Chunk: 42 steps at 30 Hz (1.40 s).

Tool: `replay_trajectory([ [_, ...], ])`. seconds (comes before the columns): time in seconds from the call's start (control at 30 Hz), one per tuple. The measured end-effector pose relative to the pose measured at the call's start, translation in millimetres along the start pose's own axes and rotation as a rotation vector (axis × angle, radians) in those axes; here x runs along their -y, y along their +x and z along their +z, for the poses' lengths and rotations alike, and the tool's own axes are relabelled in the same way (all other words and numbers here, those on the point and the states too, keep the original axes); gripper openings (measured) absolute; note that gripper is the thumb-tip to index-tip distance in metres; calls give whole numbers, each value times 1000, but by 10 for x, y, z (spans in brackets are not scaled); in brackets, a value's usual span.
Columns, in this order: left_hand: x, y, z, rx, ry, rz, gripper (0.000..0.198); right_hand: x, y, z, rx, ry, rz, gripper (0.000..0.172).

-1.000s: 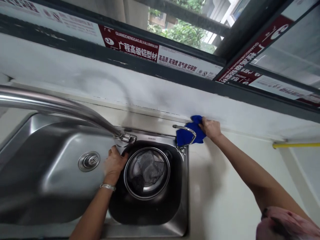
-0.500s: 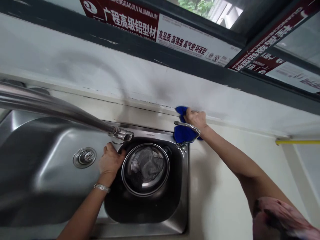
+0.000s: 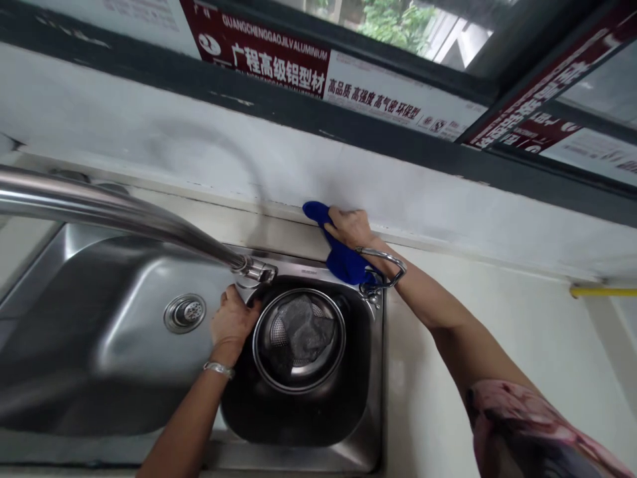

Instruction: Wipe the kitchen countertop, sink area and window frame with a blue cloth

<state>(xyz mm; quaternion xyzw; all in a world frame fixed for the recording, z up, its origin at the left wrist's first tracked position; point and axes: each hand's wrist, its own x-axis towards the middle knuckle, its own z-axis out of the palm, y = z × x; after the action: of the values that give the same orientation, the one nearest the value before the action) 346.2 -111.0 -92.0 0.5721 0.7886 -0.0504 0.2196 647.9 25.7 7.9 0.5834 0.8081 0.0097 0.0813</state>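
The right hand [image 3: 351,228] pressed flat on a blue cloth [image 3: 338,255], fingers spread over it, holding it against the strip of counter where the wall [image 3: 199,153] met the sink's back edge. Part of the cloth bunched out beyond the fingertips and part trailed under the wrist, so its full shape stayed hidden. Just on the near side of that wrist a small curved metal tap [image 3: 383,269] looped over the forearm and covered a bit of the cloth. The left hand [image 3: 233,323] was closed around the base of the large faucet [image 3: 124,216], well apart from the right hand; its fingertips were tucked behind the fitting, so the grip probably wrapped the base, though that was hard to confirm. A bracelet [image 3: 217,369] ringed its wrist. Between the hands, lower down, a steel strainer bowl [image 3: 298,338] sat in the sink [image 3: 99,345], something grey and indistinct inside it.
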Motion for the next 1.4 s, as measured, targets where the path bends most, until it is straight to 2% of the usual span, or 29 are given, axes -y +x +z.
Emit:
replay_trajectory([
  [0.1, 17, 12, 1, -5, 0, 7, 49, -217, -274, 133, 24, 59, -122, 36],
  [0.2, 17, 15, 5, -2, -8, 5, 49, -559, -787, 310, 55, 119, -70, 32],
  [0.23, 14, 15, 7, -1, -11, 3, 49, -705, -996, 372, 37, 125, 11, 31],
  [0.33, 8, 13, 13, -5, -19, 8, 52, -1203, -1651, 518, -89, 111, 400, 33],
  [0.4, 2, 12, 9, -5, -24, 13, 53, -1508, -2031, 554, -185, 65, 642, 38],
  [0.43, -4, 10, 4, -2, -29, 12, 53, -1623, -2181, 550, -192, 27, 724, 40],
  [0.47, -11, 7, -4, 3, -33, 9, 54, -1699, -2296, 534, -179, -16, 766, 40],
  [0.53, -29, -1, -25, 19, -39, -2, 53, -1718, -2401, 473, -153, -82, 708, 40],
  [0.6, -45, -9, -42, 27, -38, -9, 53, -1563, -2328, 400, -222, -68, 521, 43],
  [0.7, -53, -15, -46, 22, -35, -4, 53, -1144, -1941, 327, -342, 106, 223, 46],
  [0.8, -45, -16, -32, 18, -29, -4, 54, -765, -1400, 348, -226, 263, 3, 50],
  [0.87, -42, -20, -24, 14, -27, -9, 54, -617, -1070, 412, -160, 300, -70, 52],
  [0.93, -43, -27, -20, 10, -31, -12, 53, -546, -823, 494, -177, 296, -73, 54],
  [1.03, -45, -32, -9, 3, -46, -3, 52, -516, -628, 591, -221, 213, -22, 54],
  [1.23, -40, -29, 8, 1, -57, -1, 52, -437, -572, 520, -118, 9, 11, 56],
  [1.4, -52, -36, -16, 9, -63, 0, 52, -347, -561, 485, -146, -18, 44, 57],
])
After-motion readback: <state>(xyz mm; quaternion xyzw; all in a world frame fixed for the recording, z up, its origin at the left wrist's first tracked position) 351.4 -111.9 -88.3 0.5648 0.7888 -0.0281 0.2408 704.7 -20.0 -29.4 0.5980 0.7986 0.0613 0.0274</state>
